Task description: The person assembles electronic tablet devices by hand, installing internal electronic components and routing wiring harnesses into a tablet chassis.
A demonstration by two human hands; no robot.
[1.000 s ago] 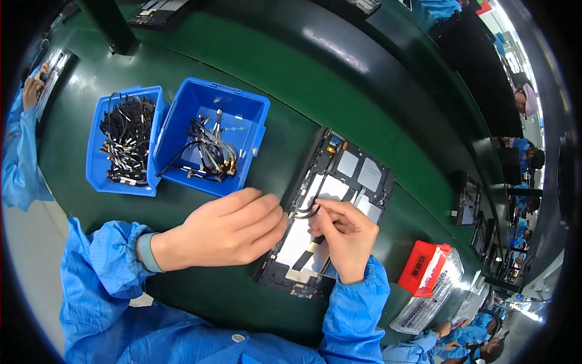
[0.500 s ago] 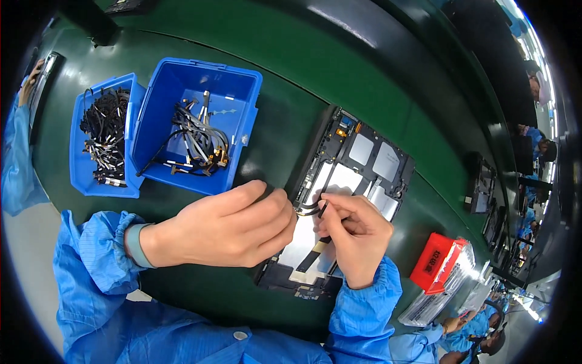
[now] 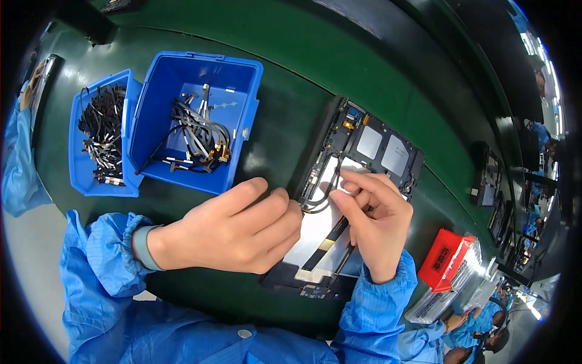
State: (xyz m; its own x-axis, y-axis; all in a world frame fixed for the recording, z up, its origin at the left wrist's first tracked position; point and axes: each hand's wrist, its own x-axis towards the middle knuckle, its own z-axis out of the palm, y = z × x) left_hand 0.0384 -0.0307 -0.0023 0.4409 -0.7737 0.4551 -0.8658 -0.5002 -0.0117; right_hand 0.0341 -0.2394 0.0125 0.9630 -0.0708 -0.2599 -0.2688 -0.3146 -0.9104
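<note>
An opened flat device, its silver panels and black frame exposed, lies at a slant on the green table. A thin black cable curves over its left side, running between my two hands. My left hand is closed at the device's left edge, fingers curled round the cable's near end; its fingertips are partly hidden. Above the silver middle, my right hand pinches the cable between thumb and forefinger. Below it, a black strip with a yellowish band crosses the silver panel.
Left of the device stand a large blue bin with several cables and a smaller blue bin full of black cables. A red box sits at the right on clear plastic packaging. Other people in blue work at both sides.
My right hand has moved up and slightly right along the device, drawing the cable into a longer curve. My left hand has barely shifted.
</note>
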